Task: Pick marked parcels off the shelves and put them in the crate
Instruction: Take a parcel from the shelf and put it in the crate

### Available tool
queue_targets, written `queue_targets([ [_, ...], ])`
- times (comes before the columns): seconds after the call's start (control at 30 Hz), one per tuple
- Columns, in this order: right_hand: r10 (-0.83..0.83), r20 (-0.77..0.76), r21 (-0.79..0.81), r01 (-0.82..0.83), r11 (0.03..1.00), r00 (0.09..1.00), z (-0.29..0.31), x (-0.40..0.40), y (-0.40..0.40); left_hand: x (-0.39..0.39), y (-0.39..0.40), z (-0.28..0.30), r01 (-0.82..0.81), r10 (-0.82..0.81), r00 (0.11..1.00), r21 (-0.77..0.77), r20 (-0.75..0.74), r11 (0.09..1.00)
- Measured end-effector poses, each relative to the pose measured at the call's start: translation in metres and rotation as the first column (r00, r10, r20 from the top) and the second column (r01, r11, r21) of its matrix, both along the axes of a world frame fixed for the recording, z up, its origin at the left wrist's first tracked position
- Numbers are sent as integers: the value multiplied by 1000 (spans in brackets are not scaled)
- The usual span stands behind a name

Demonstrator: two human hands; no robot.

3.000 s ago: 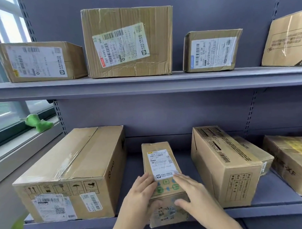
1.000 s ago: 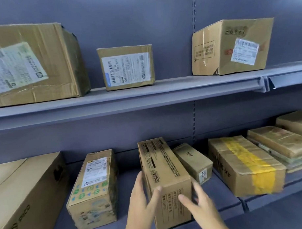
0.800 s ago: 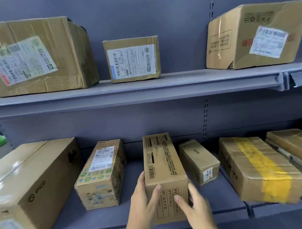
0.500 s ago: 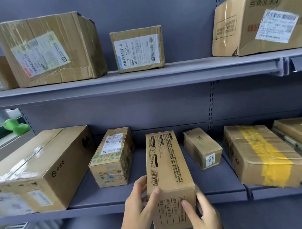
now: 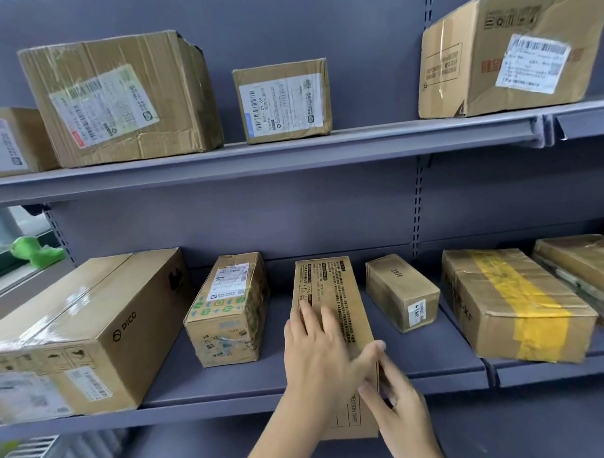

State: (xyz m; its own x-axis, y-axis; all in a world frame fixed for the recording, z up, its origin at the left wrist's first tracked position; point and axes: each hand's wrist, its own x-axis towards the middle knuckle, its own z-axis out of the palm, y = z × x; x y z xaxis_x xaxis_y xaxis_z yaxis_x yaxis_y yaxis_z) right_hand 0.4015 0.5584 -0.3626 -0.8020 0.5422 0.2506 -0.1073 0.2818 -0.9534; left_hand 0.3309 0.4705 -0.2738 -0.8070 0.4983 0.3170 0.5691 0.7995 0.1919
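A long narrow cardboard parcel (image 5: 333,296) printed with black text lies lengthwise on the lower shelf (image 5: 265,384), its near end jutting past the shelf's front edge. My left hand (image 5: 319,362) lies flat across its top with the thumb reaching the right edge. My right hand (image 5: 399,400) grips its near right side and front end. To its left stands a taped parcel (image 5: 228,310) with a white label and green stickers. To its right lies a small brown parcel (image 5: 402,294). No crate is in view.
A large PICO box (image 5: 88,335) fills the lower shelf's left. A yellow-taped parcel (image 5: 515,307) and a stack of flat parcels (image 5: 583,270) lie at the right. The upper shelf (image 5: 291,153) carries several labelled boxes. A green toy (image 5: 34,250) sits on the window sill at the left.
The long parcel has slid toward me and overhangs the shelf edge. My left hand went from its left side onto its top. The view swung from the sticker parcel to this one.
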Motion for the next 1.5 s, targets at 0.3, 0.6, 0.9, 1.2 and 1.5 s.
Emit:
queue_targets([
  [0.3, 209, 289, -257, -135, 957, 934, -18, 0, 11, -10, -31, 0, -62, 60, 995, 22, 77, 998],
  [0.6, 297, 143, -778, -78, 623, 944, -25, -10, -10, -20, -77, -13, -106, -26, 944, 378, 328, 920],
  [0.9, -64, -109, -680, -28, 733, 992, -4, 7, 3, -19, -77, -45, -183, -507, 681, 793, 528, 581],
  [1.2, -124, -271, -548, -47, 835, 955, 21, 26, 5, -9, -69, -59, -239, -715, 534, 892, 451, 385],
  [1.5, 56, -271, -505, -192, 842, 961, 33, 30, 4, -22, -87, -48, -282, -680, 629, 926, 377, 253],
])
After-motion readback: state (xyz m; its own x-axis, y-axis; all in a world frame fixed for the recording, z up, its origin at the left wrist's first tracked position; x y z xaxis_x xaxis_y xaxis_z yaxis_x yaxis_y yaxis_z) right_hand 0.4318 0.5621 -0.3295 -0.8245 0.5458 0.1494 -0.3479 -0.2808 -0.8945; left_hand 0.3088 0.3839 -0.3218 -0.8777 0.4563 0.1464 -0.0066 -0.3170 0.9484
